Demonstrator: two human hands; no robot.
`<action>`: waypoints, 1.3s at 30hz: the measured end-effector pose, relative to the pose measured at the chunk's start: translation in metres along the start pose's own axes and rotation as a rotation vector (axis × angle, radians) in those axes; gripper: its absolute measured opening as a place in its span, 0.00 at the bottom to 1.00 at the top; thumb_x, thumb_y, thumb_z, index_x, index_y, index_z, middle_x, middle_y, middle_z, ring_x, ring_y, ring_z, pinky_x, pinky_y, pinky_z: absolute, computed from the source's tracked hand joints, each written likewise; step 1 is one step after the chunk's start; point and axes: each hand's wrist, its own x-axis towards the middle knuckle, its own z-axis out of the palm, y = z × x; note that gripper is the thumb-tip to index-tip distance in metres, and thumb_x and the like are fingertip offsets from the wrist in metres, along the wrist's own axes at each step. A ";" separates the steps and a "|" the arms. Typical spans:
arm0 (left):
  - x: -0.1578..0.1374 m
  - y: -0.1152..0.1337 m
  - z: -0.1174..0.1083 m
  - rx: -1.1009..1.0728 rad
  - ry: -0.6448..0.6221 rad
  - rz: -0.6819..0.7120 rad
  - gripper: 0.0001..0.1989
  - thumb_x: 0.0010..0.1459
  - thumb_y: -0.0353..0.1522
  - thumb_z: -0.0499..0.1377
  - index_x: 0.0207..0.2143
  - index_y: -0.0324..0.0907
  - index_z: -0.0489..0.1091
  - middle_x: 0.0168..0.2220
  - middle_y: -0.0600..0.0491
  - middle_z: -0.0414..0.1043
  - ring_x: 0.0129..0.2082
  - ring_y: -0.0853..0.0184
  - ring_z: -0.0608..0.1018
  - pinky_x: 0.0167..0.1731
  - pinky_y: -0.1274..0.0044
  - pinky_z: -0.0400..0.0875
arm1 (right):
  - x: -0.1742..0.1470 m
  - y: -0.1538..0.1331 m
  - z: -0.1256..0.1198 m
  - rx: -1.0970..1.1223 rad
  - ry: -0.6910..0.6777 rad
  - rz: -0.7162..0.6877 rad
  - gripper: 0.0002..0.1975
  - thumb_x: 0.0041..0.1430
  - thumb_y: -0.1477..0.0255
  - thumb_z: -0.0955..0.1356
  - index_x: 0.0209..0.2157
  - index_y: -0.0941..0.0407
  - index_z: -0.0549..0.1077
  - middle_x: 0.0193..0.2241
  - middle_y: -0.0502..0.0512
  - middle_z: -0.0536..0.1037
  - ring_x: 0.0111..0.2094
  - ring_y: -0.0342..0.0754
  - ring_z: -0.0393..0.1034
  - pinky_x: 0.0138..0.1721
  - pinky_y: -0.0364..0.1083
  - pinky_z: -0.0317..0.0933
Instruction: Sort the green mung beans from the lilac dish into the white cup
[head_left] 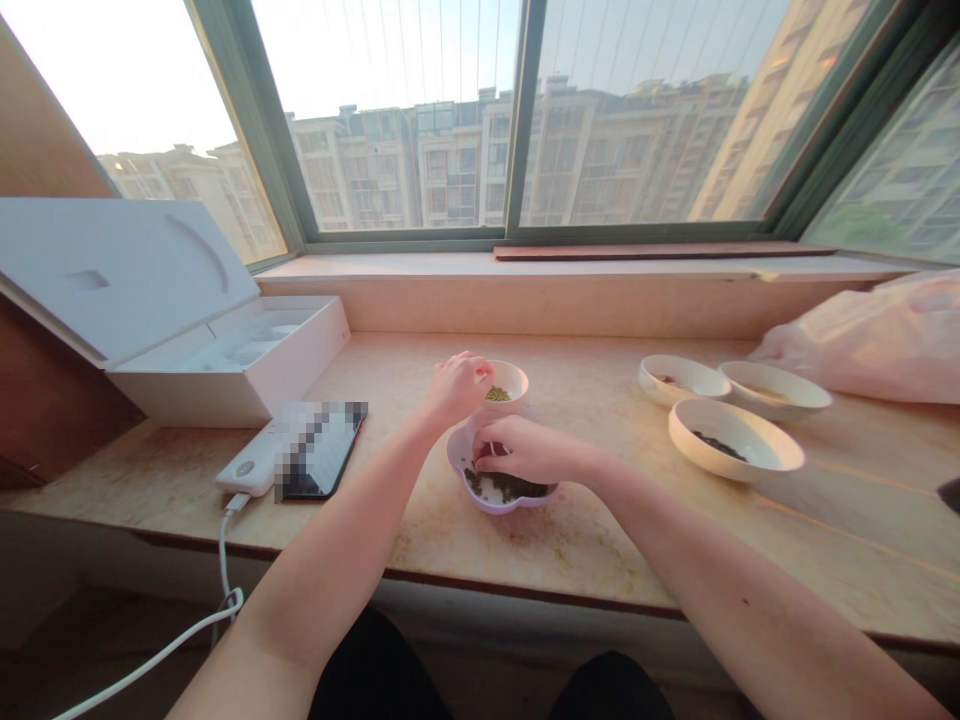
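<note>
My left hand (pixel 459 385) is over the left rim of a small white bowl (pixel 517 385) that holds small green beans (pixel 498 394). Its fingers are curled together at the tips, and anything between them is too small to make out. Just nearer to me, my right hand (pixel 511 446) reaches into a lilac bowl with a wavy rim (pixel 501 507). The fingertips pinch together low in that bowl, beside dark green bits (pixel 521 488) spread over its bottom. What they grip, if anything, is hidden.
Three white bowls stand to the right: one with dark pieces (pixel 780 462), two with smaller contents (pixel 667 368) behind. A plastic bag (pixel 885 335) lies beyond. On the left are an open white box (pixel 300 345), a phone (pixel 330 455) and a cabled power bank (pixel 247 465). The counter edge (pixel 525 592) runs before my knees.
</note>
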 end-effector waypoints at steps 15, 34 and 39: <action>-0.001 0.004 -0.004 -0.010 0.025 0.021 0.12 0.64 0.32 0.54 0.40 0.43 0.79 0.42 0.49 0.78 0.41 0.63 0.78 0.48 0.68 0.70 | 0.002 0.004 -0.012 0.765 0.199 0.069 0.06 0.50 0.71 0.73 0.32 0.57 0.81 0.22 0.50 0.76 0.22 0.40 0.64 0.23 0.41 0.55; -0.014 0.022 -0.021 -0.047 -0.112 0.278 0.09 0.61 0.28 0.55 0.33 0.40 0.76 0.37 0.50 0.74 0.37 0.67 0.75 0.41 0.75 0.70 | -0.017 -0.010 -0.038 1.042 0.323 -0.060 0.20 0.39 0.57 0.79 0.23 0.54 0.71 0.26 0.50 0.78 0.21 0.39 0.57 0.26 0.45 0.55; -0.014 0.020 -0.017 -0.064 -0.154 0.346 0.10 0.61 0.27 0.54 0.31 0.41 0.75 0.38 0.51 0.74 0.38 0.67 0.76 0.42 0.75 0.70 | -0.018 -0.012 -0.037 1.078 0.304 -0.087 0.20 0.39 0.58 0.80 0.23 0.54 0.71 0.26 0.49 0.77 0.20 0.39 0.56 0.25 0.44 0.53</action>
